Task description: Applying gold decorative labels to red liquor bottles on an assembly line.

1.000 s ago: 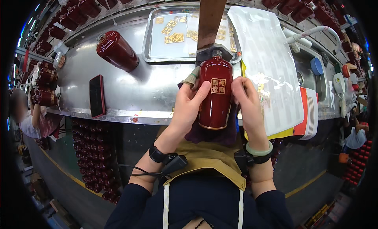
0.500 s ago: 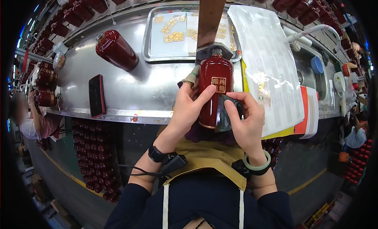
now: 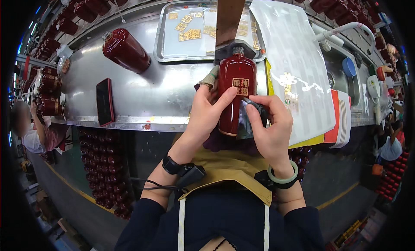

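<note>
A dark red glass bottle (image 3: 237,70) leans at the table's near edge, its neck up against a dark holder on a brown post (image 3: 230,17). A square gold label (image 3: 240,87) sits on its front. My left hand (image 3: 203,115) grips the bottle's left side, fingers behind it and thumb pressed at the label's lower left. A finger of that hand wears a cloth cover (image 3: 209,81). In a pinch, my right hand (image 3: 276,130) holds a dark, thin, glossy piece (image 3: 245,125) against the bottle, with its upper edge by the label's lower right corner.
Another red bottle (image 3: 126,51) and a phone (image 3: 104,102) lie on the metal table to the left. Behind stands a metal tray (image 3: 161,35) with gold labels. White label sheets (image 3: 298,78) are at the right, beside a sink (image 3: 361,95). A co-worker (image 3: 36,138) is far left.
My right fingers have shifted slightly up and left, closer to the label, with the dark piece. My left hand keeps its grip on the bottle.
</note>
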The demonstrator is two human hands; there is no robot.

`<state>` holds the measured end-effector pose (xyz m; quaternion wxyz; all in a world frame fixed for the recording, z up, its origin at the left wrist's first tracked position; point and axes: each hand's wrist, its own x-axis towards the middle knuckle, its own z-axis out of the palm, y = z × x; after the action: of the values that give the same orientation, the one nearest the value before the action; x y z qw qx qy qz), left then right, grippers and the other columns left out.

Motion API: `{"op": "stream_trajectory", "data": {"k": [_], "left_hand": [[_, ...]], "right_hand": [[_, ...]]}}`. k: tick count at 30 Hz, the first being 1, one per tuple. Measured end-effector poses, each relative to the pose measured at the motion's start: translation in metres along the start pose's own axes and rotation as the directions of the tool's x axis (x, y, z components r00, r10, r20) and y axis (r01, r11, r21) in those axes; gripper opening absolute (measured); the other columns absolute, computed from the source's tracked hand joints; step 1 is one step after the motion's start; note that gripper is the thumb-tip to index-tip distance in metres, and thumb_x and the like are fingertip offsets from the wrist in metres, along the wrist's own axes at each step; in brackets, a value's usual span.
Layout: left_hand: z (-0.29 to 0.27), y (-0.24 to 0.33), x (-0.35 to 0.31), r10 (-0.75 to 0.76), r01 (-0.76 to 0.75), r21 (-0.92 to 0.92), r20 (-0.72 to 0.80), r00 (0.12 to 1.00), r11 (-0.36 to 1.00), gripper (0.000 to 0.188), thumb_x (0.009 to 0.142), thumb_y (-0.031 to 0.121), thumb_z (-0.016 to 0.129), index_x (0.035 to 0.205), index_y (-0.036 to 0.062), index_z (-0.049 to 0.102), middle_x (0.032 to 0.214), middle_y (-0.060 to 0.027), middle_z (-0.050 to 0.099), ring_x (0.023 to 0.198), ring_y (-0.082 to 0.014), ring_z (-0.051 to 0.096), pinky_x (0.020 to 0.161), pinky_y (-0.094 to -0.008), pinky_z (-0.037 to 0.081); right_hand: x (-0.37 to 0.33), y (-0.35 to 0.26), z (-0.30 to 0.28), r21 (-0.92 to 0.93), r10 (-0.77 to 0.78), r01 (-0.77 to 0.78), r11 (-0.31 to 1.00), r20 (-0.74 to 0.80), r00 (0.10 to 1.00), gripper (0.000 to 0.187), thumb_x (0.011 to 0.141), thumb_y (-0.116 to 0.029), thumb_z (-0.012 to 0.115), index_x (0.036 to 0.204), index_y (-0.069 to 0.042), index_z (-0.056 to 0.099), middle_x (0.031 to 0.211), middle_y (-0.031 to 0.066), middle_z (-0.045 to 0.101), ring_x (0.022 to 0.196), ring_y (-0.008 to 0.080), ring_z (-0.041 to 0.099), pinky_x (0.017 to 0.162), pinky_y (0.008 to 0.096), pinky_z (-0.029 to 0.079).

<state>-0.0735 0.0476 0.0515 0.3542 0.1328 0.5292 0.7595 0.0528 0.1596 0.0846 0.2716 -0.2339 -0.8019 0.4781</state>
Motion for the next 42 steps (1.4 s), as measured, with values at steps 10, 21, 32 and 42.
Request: {"op": "stream_trajectory", "data": {"k": [10, 21, 32, 42], "left_hand": [[0.001, 0.000, -0.001, -0.009, 0.009, -0.005, -0.009, 1.000, 1.000, 0.074, 0.099, 0.017, 0.075, 0.157, -0.0053, 0.035, 0.142, -0.0155, 0.059, 0.129, -0.0194, 0.058, 0.110, -0.0356, 0.046], [-0.014, 0.005, 0.004, 0.016, -0.017, -0.066, -0.026, 1.000, 0.998, 0.064, 0.114, 0.040, 0.043, 0.161, -0.0018, 0.028, 0.164, -0.0227, 0.037, 0.153, -0.0309, 0.036, 0.126, -0.0433, 0.030], [0.005, 0.000, 0.002, 0.045, -0.047, -0.059, -0.042, 0.998, 0.997, 0.068, 0.105, 0.020, 0.066, 0.158, -0.0060, 0.033, 0.146, -0.0176, 0.057, 0.131, -0.0194, 0.058, 0.111, -0.0343, 0.047], [0.006, -0.002, 0.003, 0.052, -0.051, 0.018, -0.060, 0.997, 0.999, 0.071, 0.102, 0.019, 0.070, 0.157, -0.0069, 0.034, 0.145, -0.0192, 0.057, 0.129, -0.0207, 0.059, 0.110, -0.0347, 0.049]], "right_hand": [[0.000, -0.004, -0.001, -0.007, -0.006, 0.006, 1.000, 0.004, 1.000, 0.016, 0.089, -0.002, 0.075, 0.103, 0.002, 0.070, 0.090, 0.0152, 0.067, 0.080, 0.0304, 0.067, 0.071, 0.0369, 0.051], [0.039, 0.024, -0.040, 0.391, 0.109, -0.056, 0.919, -0.115, 0.987, 0.015, 0.106, -0.004, 0.059, 0.118, 0.002, 0.066, 0.102, -0.0002, 0.066, 0.091, 0.0046, 0.058, 0.081, 0.0208, 0.048], [0.042, 0.023, 0.002, 0.484, 0.358, -0.457, 0.746, 0.287, 0.889, 0.028, 0.096, -0.013, 0.078, 0.109, -0.006, 0.055, 0.088, -0.0067, 0.045, 0.080, 0.0026, 0.042, 0.070, 0.0190, 0.039], [0.042, 0.029, 0.004, 0.446, 0.334, -0.420, 0.790, 0.261, 0.905, 0.029, 0.096, -0.013, 0.079, 0.110, -0.006, 0.054, 0.089, -0.0065, 0.045, 0.080, 0.0026, 0.043, 0.070, 0.0185, 0.039]]}}
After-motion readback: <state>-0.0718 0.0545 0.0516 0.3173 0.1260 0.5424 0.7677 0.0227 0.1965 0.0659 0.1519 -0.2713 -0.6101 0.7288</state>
